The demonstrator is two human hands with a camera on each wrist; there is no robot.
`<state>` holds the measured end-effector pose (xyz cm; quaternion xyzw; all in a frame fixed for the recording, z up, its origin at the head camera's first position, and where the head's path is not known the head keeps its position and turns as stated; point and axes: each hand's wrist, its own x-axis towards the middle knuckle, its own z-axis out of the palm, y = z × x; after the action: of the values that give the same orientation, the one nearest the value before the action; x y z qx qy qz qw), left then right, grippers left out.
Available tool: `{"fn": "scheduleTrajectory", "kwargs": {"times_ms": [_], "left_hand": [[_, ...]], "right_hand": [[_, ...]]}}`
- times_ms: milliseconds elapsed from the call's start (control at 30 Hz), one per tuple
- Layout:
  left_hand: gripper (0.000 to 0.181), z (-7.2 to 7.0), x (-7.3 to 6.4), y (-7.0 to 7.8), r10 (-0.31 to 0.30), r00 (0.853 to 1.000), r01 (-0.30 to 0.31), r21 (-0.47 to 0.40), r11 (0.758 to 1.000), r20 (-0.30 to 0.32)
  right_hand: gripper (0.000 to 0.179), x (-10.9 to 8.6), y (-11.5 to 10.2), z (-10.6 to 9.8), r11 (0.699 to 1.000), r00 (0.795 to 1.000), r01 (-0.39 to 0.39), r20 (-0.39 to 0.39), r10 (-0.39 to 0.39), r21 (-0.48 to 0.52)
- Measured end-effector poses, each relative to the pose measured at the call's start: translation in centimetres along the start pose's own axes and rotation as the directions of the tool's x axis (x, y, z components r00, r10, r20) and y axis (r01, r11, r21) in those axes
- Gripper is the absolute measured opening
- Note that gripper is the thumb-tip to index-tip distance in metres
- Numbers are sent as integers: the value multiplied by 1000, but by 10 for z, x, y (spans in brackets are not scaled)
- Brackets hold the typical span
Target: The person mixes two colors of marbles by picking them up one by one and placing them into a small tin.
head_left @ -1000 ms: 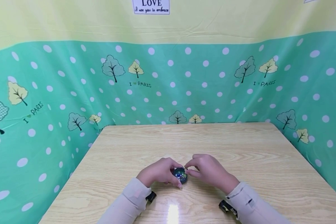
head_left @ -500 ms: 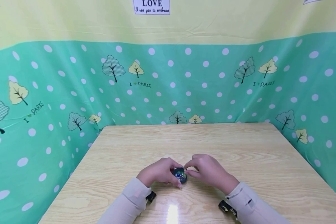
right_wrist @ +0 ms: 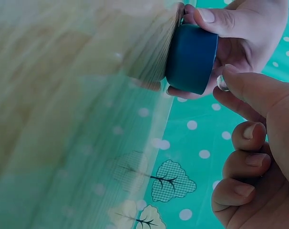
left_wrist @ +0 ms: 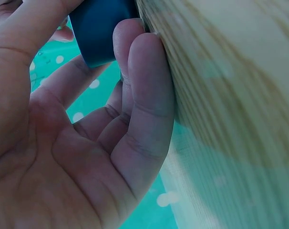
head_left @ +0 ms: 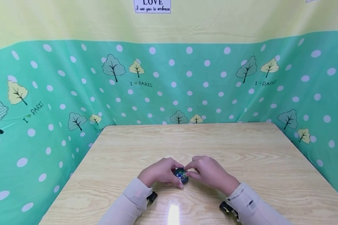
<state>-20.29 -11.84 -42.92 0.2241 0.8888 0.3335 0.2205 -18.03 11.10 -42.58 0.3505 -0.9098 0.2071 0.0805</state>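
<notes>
A small dark blue metallic cup [head_left: 181, 176] stands on the wooden table, with small shiny pieces inside. My left hand [head_left: 161, 172] grips it from the left, thumb on the near side and index finger on the far side. In the left wrist view the blue cup [left_wrist: 100, 31] shows between thumb and index finger, the other fingers bent near the tabletop. My right hand [head_left: 208, 172] is right at the cup's rim. Between its thumb and index fingertip it pinches a small clear, glassy piece [right_wrist: 221, 83], beside the cup's mouth; its other fingers are curled.
The light wooden table [head_left: 146, 140] extends around both hands, with a bright glare spot near the front. A green and yellow printed cloth [head_left: 188, 84] hangs behind and along the sides. A black wrist device [head_left: 229, 208] sits under the right sleeve.
My right fingertips have edged slightly left toward the cup's rim. My left hand and the cup stay in place.
</notes>
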Motion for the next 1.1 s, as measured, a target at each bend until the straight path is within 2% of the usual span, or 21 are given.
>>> {"fn": "scheduleTrajectory", "kwargs": {"times_ms": [500, 1100], "left_hand": [[66, 0, -1, -1, 11, 1000, -11, -2, 1000, 8], [56, -2, -2, 0, 47, 998, -47, -13, 999, 29]], "right_hand": [[17, -1, -1, 5, 1000, 1000, 15, 17, -15, -1], [17, -1, -2, 7, 998, 998, 31, 50, -34, 45]]}}
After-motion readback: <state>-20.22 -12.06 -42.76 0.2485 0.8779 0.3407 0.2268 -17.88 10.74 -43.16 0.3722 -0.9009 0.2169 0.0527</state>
